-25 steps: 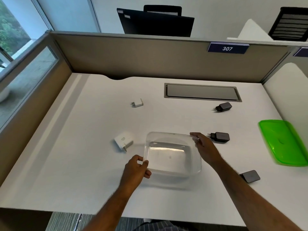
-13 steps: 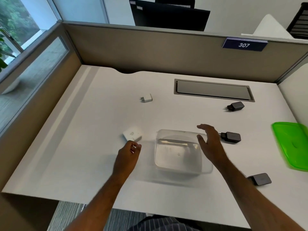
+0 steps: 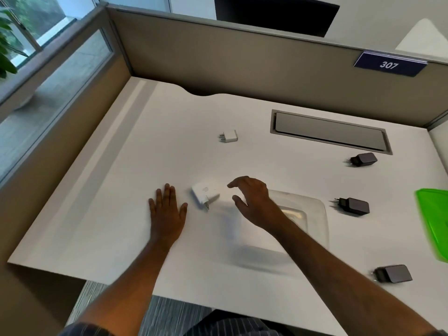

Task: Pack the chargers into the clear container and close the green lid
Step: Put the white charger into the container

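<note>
The clear container stands empty on the white desk, partly behind my right forearm. My right hand hovers over its left rim, fingers spread and curved, just right of a large white charger. My left hand lies flat and open on the desk, left of that charger. A small white charger lies farther back. Three black chargers rest to the right: one at the back, one beside the container, one near the front edge. The green lid lies at the right edge.
A grey cable hatch is set into the desk at the back right. Beige partition walls close the back and left sides. The desk's front edge runs close below my forearms.
Both hands let go of the container. My left hand moved left and flattened on the desk. My right hand crossed over the container towards the large white charger. The view shifted left.
</note>
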Available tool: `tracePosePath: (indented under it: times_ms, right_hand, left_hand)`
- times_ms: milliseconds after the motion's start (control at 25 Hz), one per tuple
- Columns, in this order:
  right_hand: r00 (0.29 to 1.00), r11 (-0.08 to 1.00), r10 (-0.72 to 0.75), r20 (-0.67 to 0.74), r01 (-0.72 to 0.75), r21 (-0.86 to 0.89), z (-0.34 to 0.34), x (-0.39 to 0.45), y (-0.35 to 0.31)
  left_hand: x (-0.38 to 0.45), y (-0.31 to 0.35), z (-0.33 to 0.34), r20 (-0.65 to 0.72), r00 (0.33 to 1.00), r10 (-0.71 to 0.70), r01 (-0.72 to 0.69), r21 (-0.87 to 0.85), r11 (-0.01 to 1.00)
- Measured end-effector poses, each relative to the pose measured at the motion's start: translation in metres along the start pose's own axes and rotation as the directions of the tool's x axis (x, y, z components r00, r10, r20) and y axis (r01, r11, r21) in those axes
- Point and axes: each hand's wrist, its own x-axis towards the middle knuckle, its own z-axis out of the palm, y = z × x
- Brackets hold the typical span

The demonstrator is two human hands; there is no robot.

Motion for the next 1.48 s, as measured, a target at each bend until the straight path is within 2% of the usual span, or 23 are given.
tracePosePath:
  times_ms: [160, 360, 560, 880, 1000, 1120, 1320, 1480]
  right_hand:
    - [0.986, 0.998, -0.033, 0.166, 0.042, -0.053, 0.024, 0.033, -0.019]
    - [0.907, 0.981, -0.059, 0.418, 0.13, -0.145, 0.047, 0.063, -0.028]
    - [0.854, 0.924, -0.046, 0.518, 0.233, -0.303, 0.068, 0.084, -0.023]
    - [0.87, 0.932, -0.039, 0.492, 0.209, -0.296, 0.079, 0.092, -0.016]
    - [0.898, 0.928, -0.069, 0.435, 0.218, -0.303, 0.074, 0.088, -0.014]
    - [0.93, 0.949, -0.115, 0.348, 0.207, -0.239, 0.059, 0.081, -0.021]
    - [0.987, 0.995, -0.064, 0.148, 0.074, -0.061, 0.011, 0.062, -0.036]
    - [0.993, 0.998, 0.055, 0.104, -0.056, 0.012, -0.027, 0.034, -0.03]
  left_hand:
    - [0.0, -0.002, 0.005, -0.035, 0.999, 0.041, -0.039, 0.07, 0.997]
    - [-0.001, -0.005, 0.009, -0.062, 0.997, 0.046, -0.043, 0.048, 0.998]
    - [0.002, -0.011, 0.015, -0.042, 0.998, 0.036, -0.035, 0.028, 0.999]
    - [0.003, -0.013, 0.018, -0.042, 0.999, 0.003, -0.005, -0.048, 0.999]
    - [0.002, -0.012, 0.017, -0.041, 0.999, 0.005, -0.008, -0.056, 0.998]
    - [0.002, -0.011, 0.015, -0.046, 0.999, 0.003, -0.005, -0.047, 0.999]
    - [-0.001, -0.009, 0.011, -0.042, 0.999, 0.014, -0.016, -0.037, 0.999]
    - [-0.002, -0.007, 0.007, -0.027, 0.999, 0.021, -0.021, -0.024, 0.999]
